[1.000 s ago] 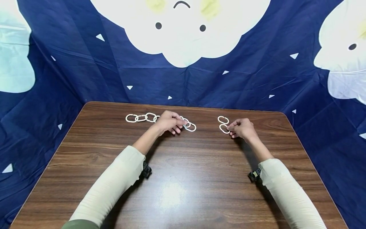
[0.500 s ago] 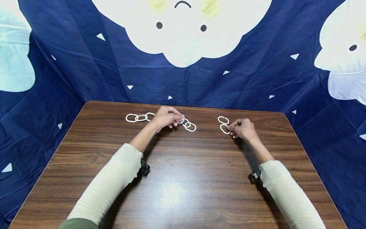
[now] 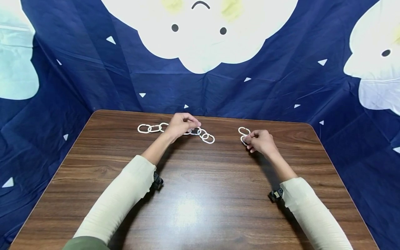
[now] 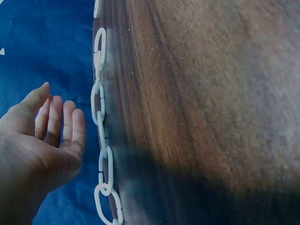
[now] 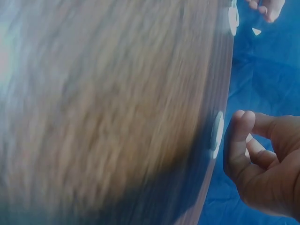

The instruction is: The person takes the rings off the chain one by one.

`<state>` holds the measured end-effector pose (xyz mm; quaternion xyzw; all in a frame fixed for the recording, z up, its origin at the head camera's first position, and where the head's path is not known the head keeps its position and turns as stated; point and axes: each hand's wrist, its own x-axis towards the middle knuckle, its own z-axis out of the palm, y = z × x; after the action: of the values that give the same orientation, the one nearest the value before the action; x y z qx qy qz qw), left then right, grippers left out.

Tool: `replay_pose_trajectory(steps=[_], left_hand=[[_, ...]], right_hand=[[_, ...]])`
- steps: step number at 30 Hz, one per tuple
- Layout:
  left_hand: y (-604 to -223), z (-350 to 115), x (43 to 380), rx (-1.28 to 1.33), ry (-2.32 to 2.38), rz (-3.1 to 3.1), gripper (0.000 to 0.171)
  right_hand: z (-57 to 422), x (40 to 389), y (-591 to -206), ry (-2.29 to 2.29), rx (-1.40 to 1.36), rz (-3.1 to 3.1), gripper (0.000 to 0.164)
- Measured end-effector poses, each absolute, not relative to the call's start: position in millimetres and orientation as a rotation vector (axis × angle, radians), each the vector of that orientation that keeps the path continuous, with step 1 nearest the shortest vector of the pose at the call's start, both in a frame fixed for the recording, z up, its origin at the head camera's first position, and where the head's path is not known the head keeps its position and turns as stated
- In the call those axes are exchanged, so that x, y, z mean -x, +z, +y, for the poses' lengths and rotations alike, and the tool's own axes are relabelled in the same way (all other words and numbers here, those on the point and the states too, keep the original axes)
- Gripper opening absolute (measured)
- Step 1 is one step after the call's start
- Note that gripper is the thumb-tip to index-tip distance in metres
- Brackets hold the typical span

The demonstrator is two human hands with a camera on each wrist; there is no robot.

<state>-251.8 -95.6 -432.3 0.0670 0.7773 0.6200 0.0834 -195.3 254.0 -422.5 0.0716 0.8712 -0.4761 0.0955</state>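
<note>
A chain of several white plastic links (image 4: 111, 168) lies along the far side of the table. Over its middle reaches my left hand (image 3: 181, 127), hiding some links in the head view. The left wrist view shows that hand's fingers loosely bent, nothing between them, beside the chain. Farther right, two more links lie one behind the other: a back link (image 3: 243, 127) and a front link (image 3: 241, 139). My right hand (image 3: 260, 141) overlaps the front one in the head view. In the right wrist view its thumb and forefinger tips meet, with no link visible between them.
The brown wooden table (image 3: 200, 173) has its far edge just behind the links. A dark blue cloth (image 3: 200, 90) with white cloud shapes hangs behind and at both sides. A small black camera (image 3: 157, 181) sits on the left wrist, another (image 3: 275, 195) on the right.
My left hand has drawn back from the chain's right end, up and slightly left, uncovering more links. The right hand has shifted slightly left over the front link.
</note>
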Motion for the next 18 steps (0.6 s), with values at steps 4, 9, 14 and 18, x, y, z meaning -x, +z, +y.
replay_pose_trajectory(steps=[4,9,14,18], left_hand=[[-432,-95,254,-0.256,1.846,2.375,0.018],[-430,-92,256,-0.304,1.834,2.429,0.015],[-428,-89,258,-0.3,1.805,2.461,0.015],[-427,-86,259,-0.293,1.785,2.471,0.015]], right_hand=[[248,193,-422,-1.439,-0.191,2.565,0.021],[239,193,-423,-1.459,-0.17,2.535,0.021],[230,194,-426,-1.465,-0.15,2.508,0.02],[222,195,-426,-1.462,-0.135,2.493,0.019]])
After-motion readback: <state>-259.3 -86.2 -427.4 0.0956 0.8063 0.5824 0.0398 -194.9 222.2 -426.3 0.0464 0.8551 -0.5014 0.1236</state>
